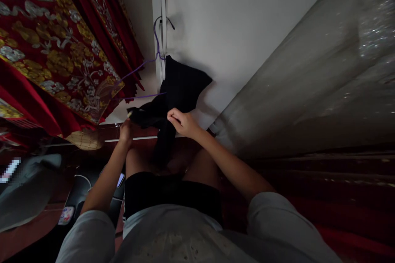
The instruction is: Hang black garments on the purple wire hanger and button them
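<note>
A purple wire hanger (159, 51) hooks onto a white pole against the wall. Half of a black garment (182, 82) is draped over its right side, while the hanger's left side is bare. Low on the fabric, my right hand (182, 123) pinches the cloth between thumb and fingers. My left hand (125, 131) is closed at the garment's left end, where the cloth stretches toward it. The left fingertips are partly hidden and dim.
Red cloth with gold and silver embroidery (58, 57) hangs at the left, close to the hanger. Plastic sheeting (293, 78) covers the right side. A dark seat with a phone (120, 180) and a white cable is at lower left, near a grey-clothed shape.
</note>
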{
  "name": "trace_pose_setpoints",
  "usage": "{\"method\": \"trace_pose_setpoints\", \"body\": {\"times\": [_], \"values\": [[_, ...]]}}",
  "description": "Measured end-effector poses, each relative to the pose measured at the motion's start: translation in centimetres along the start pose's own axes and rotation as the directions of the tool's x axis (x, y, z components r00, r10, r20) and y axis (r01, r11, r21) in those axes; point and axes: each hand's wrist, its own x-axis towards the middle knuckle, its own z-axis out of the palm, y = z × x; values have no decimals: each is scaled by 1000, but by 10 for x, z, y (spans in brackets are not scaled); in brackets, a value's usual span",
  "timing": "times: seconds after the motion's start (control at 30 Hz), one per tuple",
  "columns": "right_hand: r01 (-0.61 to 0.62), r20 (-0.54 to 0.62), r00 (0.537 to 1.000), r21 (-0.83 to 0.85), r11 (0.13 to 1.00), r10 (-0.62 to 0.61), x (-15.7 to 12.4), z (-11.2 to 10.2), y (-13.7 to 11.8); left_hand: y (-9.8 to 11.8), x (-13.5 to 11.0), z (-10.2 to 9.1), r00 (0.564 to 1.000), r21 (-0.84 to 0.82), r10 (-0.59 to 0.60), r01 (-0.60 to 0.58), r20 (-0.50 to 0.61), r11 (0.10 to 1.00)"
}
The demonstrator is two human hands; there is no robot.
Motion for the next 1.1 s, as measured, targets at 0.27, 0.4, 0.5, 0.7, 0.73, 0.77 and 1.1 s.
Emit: {"method": "trace_pose_setpoints", "body": {"times": [0.27,0.4,0.5,0.7,0.73,0.77,1.1], "values": [[-220,190,957,-9,975,218,-11,3,16,26,-28,34,957,-45,38,-26,287,999],[-184,328,934,94,978,144,-15,6,9,44,-54,72,864,-90,83,-43,496,995],[-118,279,959,224,967,52,-14,5,-10,50,-75,93,808,-23,138,-152,572,988],[-275,122,961,466,841,247,0,-3,-44,65,-93,109,675,193,444,-651,590,734],[-303,137,953,485,821,271,2,-5,-48,66,-91,108,656,203,482,-690,581,695],[-314,148,949,487,815,277,5,-7,-51,65,-87,105,644,210,494,-707,584,675],[-67,-263,964,-71,995,46,60,-54,-6,49,-46,16,582,587,-174,-660,794,469]]}}
